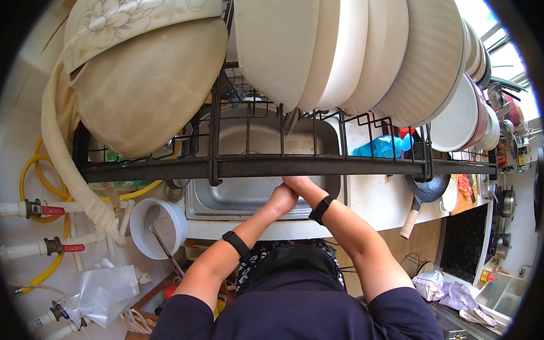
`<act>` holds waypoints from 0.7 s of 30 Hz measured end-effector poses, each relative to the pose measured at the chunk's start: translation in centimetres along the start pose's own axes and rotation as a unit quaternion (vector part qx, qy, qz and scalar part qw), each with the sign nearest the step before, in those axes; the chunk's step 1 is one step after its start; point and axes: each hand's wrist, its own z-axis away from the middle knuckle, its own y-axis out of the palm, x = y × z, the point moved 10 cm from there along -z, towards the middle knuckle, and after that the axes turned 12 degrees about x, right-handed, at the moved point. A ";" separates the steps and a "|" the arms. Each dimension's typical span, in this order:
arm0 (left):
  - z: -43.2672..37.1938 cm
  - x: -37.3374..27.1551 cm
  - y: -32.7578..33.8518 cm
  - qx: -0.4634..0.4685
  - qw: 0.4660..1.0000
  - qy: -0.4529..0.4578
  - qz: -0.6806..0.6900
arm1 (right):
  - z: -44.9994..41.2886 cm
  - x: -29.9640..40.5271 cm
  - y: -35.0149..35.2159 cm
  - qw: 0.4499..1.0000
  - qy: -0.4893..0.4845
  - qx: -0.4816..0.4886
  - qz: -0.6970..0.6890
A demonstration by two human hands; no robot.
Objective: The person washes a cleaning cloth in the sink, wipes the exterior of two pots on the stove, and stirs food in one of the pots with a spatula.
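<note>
Both of my hands meet over the front part of a stainless steel sink (pixel 235 186). My left hand (pixel 283 199) is bent inward against my right hand (pixel 298 183), and the two touch. The black bar of a dish rack (pixel 254 167) crosses in front and covers most of the right fingers. Whether anything lies between my hands cannot be told. Each wrist wears a black band. Through the rack's wires the sink basin shows as bare, wet-looking metal.
Bowls and plates (pixel 281 44) stand upright in the rack, close overhead. Right of the sink are a blue plastic bottle (pixel 380 146), a frying pan (pixel 426 189) and a cutting board with chopped red food (pixel 465 188). At left hang a white bucket (pixel 140 224) and a yellow hose (pixel 29 170).
</note>
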 end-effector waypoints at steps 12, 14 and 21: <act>-5.5 -0.6 5.0 0.023 0.998 0.064 0.016 | 5.1 -10.8 1.5 0.971 0.191 0.108 -0.100; -3.1 -6.5 5.3 0.069 0.993 0.043 0.089 | 8.2 -10.2 -2.2 0.955 0.152 0.071 -0.244; -2.8 -11.9 9.6 0.189 0.975 0.016 0.113 | 24.2 -29.4 -13.3 0.825 0.353 -0.271 -0.347</act>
